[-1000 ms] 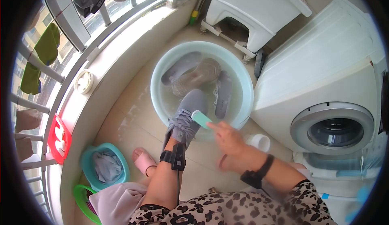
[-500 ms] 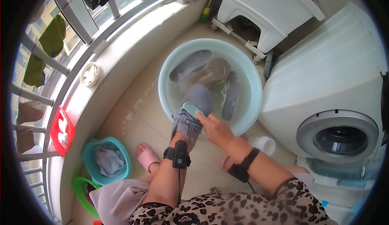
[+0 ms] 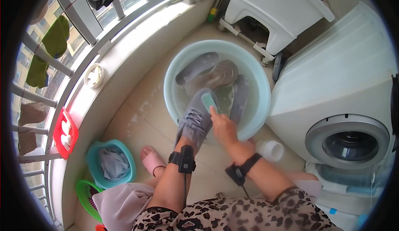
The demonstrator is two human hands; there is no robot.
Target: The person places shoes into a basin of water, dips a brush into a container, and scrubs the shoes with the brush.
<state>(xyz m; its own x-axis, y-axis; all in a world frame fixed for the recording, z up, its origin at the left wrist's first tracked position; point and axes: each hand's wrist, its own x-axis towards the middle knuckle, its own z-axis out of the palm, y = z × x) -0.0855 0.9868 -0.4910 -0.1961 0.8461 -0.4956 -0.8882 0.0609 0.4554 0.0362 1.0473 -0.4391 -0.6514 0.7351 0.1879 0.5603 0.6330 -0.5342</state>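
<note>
My left hand [image 3: 187, 142] is pushed into a wet grey lace-up sneaker [image 3: 195, 118] and holds it up at the near side of the basin; its fingers are hidden inside. My right hand [image 3: 224, 128] is closed around a pale green brush [image 3: 209, 101], which rests against the toe of the sneaker. The bristles cannot be seen. Beyond, a second shoe lies sole up [image 3: 222, 74] in cloudy water in the light blue basin [image 3: 169, 93]. One grey insole [image 3: 197, 68] lies to its left and another insole [image 3: 240, 97] to its right.
A white tub [image 3: 272, 150] stands on the floor right of the basin. Left are a teal basin [image 3: 132, 164] with cloth and a green basket [image 3: 83, 187]. A red tray [image 3: 71, 141] sits by the railing. The washing machine [image 3: 307, 93] flanks the right side.
My right hand has moved the brush from the laces up to the toe of the sneaker. The laces now show more clearly. My left hand stays in the sneaker.
</note>
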